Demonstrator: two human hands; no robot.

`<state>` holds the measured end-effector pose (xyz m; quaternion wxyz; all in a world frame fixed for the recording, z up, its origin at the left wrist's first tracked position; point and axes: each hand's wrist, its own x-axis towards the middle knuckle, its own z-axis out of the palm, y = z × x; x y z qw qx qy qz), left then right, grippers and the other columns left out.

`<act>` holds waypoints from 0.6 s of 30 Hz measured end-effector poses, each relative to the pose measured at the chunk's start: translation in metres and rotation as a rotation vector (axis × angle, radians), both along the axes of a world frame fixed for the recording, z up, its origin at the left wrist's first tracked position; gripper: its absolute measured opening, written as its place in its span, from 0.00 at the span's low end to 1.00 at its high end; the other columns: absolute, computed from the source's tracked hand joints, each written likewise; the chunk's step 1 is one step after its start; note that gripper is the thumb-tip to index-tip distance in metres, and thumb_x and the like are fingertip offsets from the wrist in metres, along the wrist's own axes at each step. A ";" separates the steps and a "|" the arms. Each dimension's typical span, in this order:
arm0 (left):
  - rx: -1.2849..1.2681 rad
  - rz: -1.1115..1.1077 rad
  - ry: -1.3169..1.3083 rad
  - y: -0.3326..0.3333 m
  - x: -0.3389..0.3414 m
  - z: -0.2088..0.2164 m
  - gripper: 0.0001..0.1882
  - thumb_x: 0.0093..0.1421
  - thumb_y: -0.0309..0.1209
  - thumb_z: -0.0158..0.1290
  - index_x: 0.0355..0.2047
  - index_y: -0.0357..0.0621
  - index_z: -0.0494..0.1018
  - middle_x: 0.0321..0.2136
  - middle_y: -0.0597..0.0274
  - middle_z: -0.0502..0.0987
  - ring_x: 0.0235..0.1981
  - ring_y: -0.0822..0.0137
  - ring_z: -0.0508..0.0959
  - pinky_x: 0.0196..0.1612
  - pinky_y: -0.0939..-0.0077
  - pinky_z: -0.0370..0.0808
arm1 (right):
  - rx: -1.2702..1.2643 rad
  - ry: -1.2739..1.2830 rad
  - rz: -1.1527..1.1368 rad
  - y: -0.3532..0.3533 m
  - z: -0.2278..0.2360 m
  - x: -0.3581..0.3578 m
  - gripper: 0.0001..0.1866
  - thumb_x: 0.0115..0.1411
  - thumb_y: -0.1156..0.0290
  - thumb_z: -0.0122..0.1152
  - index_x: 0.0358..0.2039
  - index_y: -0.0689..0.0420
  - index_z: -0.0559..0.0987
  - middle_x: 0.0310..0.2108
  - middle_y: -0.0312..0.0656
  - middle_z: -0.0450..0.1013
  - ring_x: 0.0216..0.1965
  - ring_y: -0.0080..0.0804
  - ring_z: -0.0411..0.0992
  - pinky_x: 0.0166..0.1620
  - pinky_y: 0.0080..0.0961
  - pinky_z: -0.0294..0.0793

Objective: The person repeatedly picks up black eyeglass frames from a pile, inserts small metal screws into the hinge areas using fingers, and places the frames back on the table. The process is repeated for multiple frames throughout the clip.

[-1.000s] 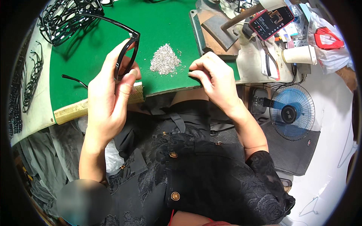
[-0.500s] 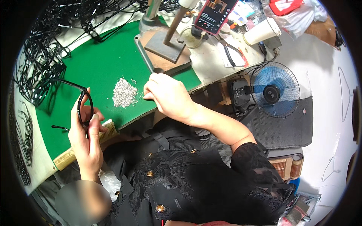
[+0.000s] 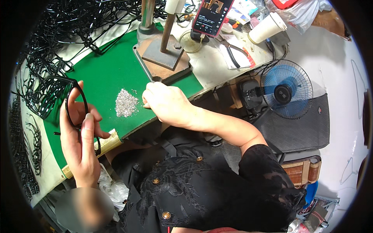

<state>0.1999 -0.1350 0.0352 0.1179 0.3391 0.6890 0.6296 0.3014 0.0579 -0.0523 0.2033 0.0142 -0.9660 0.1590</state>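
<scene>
While left hand (image 3: 79, 141) holds black glasses frame (image 3: 74, 82), right hand (image 3: 167, 103), pinched narrow, sits beside silvery pile (image 3: 126, 103) on green mat (image 3: 99, 73); cannot tell if gripping anything.

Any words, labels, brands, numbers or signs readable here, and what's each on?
Phone screen: lines of pale text, too small to read.
Fan hub: pale mark, too blurred to read.
Black mat: small label, too small to read.
No other text I can make out.
</scene>
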 end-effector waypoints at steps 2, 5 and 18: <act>-0.018 -0.100 -0.019 0.001 0.000 0.013 0.25 0.65 0.21 0.40 0.63 0.33 0.54 0.35 0.59 0.69 0.32 0.77 0.69 0.27 0.88 0.71 | 0.030 -0.016 0.002 0.001 0.001 0.000 0.07 0.52 0.70 0.58 0.27 0.58 0.71 0.27 0.40 0.65 0.31 0.34 0.69 0.30 0.27 0.73; -0.055 -0.064 0.073 0.003 0.003 0.014 0.25 0.65 0.23 0.41 0.62 0.31 0.53 0.39 0.56 0.70 0.27 0.77 0.70 0.26 0.88 0.71 | 0.055 -0.030 -0.019 -0.001 0.000 -0.002 0.07 0.52 0.70 0.58 0.27 0.58 0.71 0.27 0.40 0.65 0.31 0.34 0.69 0.29 0.27 0.73; -0.023 -0.091 -0.152 0.014 0.009 0.026 0.26 0.63 0.23 0.43 0.62 0.33 0.55 0.42 0.59 0.70 0.27 0.81 0.67 0.23 0.90 0.69 | -0.033 0.009 0.010 0.007 -0.001 -0.001 0.06 0.54 0.69 0.59 0.26 0.56 0.72 0.27 0.39 0.66 0.32 0.34 0.70 0.29 0.27 0.73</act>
